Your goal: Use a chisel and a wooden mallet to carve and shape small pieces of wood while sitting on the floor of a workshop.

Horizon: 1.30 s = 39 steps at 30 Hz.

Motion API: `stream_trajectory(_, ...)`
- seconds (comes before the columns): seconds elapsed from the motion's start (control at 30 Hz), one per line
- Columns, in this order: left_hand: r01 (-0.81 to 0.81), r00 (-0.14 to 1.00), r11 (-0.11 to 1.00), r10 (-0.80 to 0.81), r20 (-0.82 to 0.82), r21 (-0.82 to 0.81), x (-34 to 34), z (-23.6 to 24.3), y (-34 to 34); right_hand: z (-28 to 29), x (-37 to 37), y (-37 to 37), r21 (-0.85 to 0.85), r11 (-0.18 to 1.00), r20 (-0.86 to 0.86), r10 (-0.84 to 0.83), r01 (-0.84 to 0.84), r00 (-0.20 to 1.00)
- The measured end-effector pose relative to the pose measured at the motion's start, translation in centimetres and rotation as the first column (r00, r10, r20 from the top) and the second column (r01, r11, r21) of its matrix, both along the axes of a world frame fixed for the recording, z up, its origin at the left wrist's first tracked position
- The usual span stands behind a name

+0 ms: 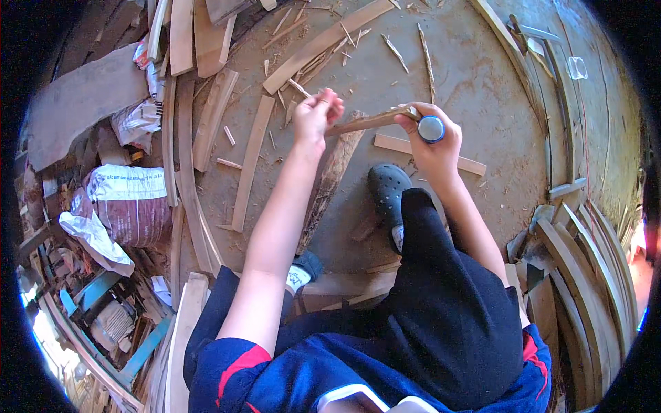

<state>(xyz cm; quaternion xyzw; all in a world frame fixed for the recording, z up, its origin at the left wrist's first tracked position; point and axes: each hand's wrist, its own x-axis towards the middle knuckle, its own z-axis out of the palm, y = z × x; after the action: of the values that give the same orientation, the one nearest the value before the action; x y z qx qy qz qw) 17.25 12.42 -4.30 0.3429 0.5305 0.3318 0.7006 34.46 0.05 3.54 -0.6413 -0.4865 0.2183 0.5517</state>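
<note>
My right hand (441, 141) is closed around a handle with a round grey butt (431, 129) ringed in blue. From this hand a long, flat brown strip (372, 122) reaches left toward my other hand; whether it is a blade or wood, I cannot tell. My left hand (318, 117) is raised near its far end, fingers curled; what they hold, if anything, is hidden. A thin stick (298, 87) shows just beyond these fingers, and I cannot tell if they touch it. Below the strip, a rough, bark-edged piece of wood (335, 175) slants between my feet.
Boards (252, 162) and splinters (394, 54) lie scattered on the dusty floor (468, 82). On the left are stacked planks (186, 151) and a printed sack (131, 203). Curved wood pieces (575, 289) stand at the right. A short board (430, 154) lies beyond my clog (390, 187).
</note>
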Motion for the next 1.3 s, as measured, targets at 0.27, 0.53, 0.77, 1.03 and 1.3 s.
stream_trajectory(0.27, 0.525, 0.457, 0.730, 0.191, -0.868, 0.437, -7.0, -0.9, 4.5, -2.0, 3.1, -0.7, -0.141, 0.966, -0.520, -0.258, 0.216, 0.814)
stream_trajectory(0.53, 0.117, 0.868, 0.770, 0.227, -0.441, 0.627, -5.1, 3.1, -1.1, -1.2, 6.4, -0.1, -0.001, 0.945, -0.807, -0.195, 0.328, 0.558)
stream_trajectory(0.77, 0.117, 0.850, 0.884, 0.147, -0.505, 0.453, -4.4, 0.5, -5.0, -0.5, 6.8, 0.2, 0.067, 0.942, -0.741, -0.173, 0.329, 0.648)
stream_trajectory(1.03, 0.656, 0.201, 0.748, -0.297, -0.934, -0.096, -4.7, -3.5, -11.2, -1.3, 6.9, 0.8, -0.139, 0.841, -0.802, -0.405, 0.523, 0.438)
stream_trajectory(1.3, 0.517, 0.266, 0.833, 0.062, -0.962, 0.197, -6.1, -4.9, -5.2, -1.7, 8.5, 0.1, -0.206, 0.823, -0.876, -0.396, 0.530, 0.275)
